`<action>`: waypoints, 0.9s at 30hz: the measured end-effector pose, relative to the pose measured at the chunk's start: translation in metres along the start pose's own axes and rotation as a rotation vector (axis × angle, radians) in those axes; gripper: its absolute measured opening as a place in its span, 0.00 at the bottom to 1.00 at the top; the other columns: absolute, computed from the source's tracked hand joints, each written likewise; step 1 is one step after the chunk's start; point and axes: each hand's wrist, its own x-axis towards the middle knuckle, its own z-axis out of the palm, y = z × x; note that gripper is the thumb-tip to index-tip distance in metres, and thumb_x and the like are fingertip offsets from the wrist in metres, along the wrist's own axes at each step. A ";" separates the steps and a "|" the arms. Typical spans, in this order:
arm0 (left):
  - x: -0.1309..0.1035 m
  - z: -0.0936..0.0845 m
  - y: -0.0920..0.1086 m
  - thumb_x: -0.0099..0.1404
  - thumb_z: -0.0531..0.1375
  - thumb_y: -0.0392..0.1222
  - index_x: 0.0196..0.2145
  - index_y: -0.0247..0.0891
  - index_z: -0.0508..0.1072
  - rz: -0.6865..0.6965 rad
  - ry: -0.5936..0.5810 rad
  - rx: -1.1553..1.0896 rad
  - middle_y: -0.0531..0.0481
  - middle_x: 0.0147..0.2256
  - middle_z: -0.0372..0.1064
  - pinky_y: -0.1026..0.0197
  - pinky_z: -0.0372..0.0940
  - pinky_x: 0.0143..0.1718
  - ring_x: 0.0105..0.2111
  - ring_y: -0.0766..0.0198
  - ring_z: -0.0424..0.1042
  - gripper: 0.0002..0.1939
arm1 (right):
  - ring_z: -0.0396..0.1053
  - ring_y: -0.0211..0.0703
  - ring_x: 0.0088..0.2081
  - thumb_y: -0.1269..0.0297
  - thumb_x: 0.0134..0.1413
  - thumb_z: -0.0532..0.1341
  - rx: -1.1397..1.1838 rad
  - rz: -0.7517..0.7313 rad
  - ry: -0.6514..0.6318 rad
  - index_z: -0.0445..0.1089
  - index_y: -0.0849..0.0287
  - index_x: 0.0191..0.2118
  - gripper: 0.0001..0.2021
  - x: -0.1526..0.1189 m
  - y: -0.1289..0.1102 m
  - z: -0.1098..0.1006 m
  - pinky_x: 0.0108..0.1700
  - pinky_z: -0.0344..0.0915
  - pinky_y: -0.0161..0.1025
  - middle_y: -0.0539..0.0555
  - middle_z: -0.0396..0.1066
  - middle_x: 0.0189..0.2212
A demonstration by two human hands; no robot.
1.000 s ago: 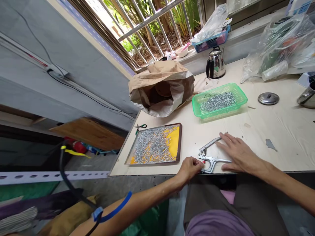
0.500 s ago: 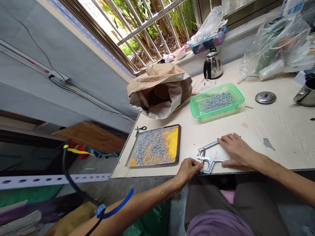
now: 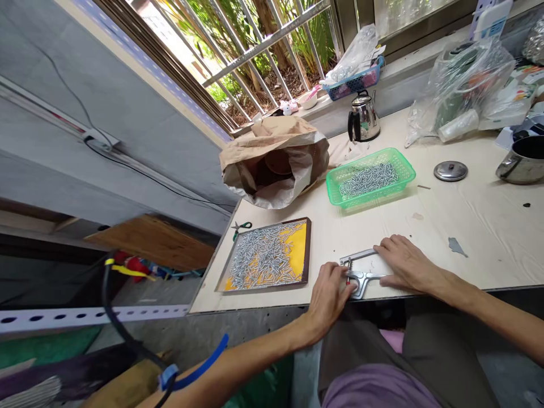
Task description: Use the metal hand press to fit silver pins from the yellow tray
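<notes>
A pale tabletop [image 3: 378, 224] spans the frame's centre and right. At lower centre, the right hand [image 3: 408, 263] holds hand pliers [image 3: 360, 277] by spread, unsqueezed handles; the left hand [image 3: 329, 292] bends around their head, its grip hidden. Many metal pieces [image 3: 266, 252] lie loose in the tray [image 3: 307, 249], left of centre.

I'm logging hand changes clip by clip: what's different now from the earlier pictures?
The left hand has shifted from pinching beside the pliers to spreading over their head end. The right hand's thumb and fingers have drawn closer together at the handles. The tray and green basket stay put.
</notes>
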 end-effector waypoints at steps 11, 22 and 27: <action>0.072 0.014 0.021 0.59 0.63 0.49 0.57 0.29 0.56 0.520 -0.344 0.315 0.36 0.47 0.64 0.48 0.63 0.45 0.45 0.49 0.63 0.35 | 0.63 0.50 0.41 0.62 0.36 0.72 0.001 0.085 -0.045 0.66 0.65 0.45 0.28 -0.014 0.009 -0.006 0.41 0.63 0.42 0.58 0.68 0.39; 0.072 0.026 0.022 0.67 0.54 0.42 0.37 0.37 0.71 0.460 -0.262 0.244 0.47 0.33 0.68 0.57 0.64 0.39 0.38 0.58 0.66 0.08 | 0.63 0.41 0.33 0.74 0.53 0.60 0.051 0.022 0.076 0.65 0.58 0.29 0.06 -0.012 0.012 0.009 0.36 0.60 0.37 0.51 0.67 0.28; 0.050 0.040 0.023 0.67 0.54 0.39 0.49 0.33 0.65 0.470 -0.024 0.268 0.37 0.52 0.64 0.49 0.64 0.51 0.53 0.51 0.63 0.14 | 0.64 0.51 0.39 0.59 0.41 0.70 0.023 0.034 0.030 0.66 0.62 0.47 0.26 -0.011 0.029 0.005 0.40 0.63 0.44 0.59 0.68 0.39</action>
